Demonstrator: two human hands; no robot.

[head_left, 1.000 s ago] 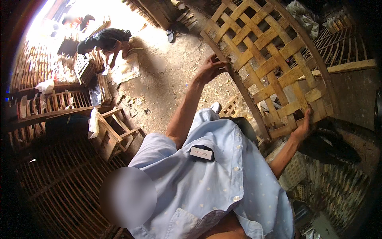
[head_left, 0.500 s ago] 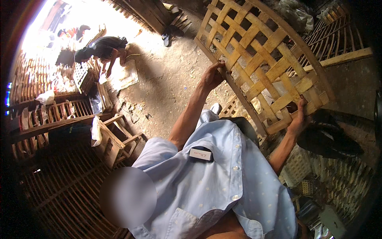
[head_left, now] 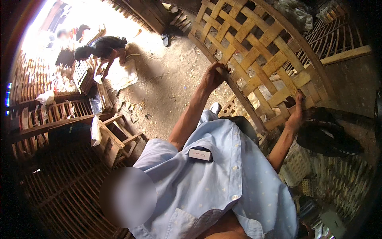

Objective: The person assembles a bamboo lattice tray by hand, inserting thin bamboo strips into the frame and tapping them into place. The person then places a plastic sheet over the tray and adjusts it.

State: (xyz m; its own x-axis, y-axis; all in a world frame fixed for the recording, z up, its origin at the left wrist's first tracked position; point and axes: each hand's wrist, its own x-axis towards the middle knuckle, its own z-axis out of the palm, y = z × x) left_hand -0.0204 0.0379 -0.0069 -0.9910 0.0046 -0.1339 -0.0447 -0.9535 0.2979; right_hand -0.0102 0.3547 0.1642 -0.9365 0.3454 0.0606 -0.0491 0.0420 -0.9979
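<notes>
A woven bamboo panel [head_left: 254, 59] with flat, pale yellow strips and a wooden frame is held up tilted before me at the upper right. Its strips cross in an open lattice with gaps between them. My left hand [head_left: 215, 76] is closed on the frame bar along the panel's left edge. At the near right corner, my right hand [head_left: 293, 115] grips the panel, its thumb lying over the woven face and the other fingers mostly hidden behind. Part of another pale woven piece [head_left: 229, 107] shows below the panel, near my legs.
Over to the far left, a person [head_left: 105, 49] bends over a pale sheet [head_left: 125, 75] on the ground. A small wooden stool-like frame [head_left: 119, 139] stands left of me, beside slatted bamboo [head_left: 63, 179]. Dark bags or cloth [head_left: 328, 135] lie to the right. Sandals [head_left: 167, 38] rest farther off.
The panel has shifted slightly left, and my right hand has moved a little left along with it. Both hands keep their grip. The other person's arms have moved slightly.
</notes>
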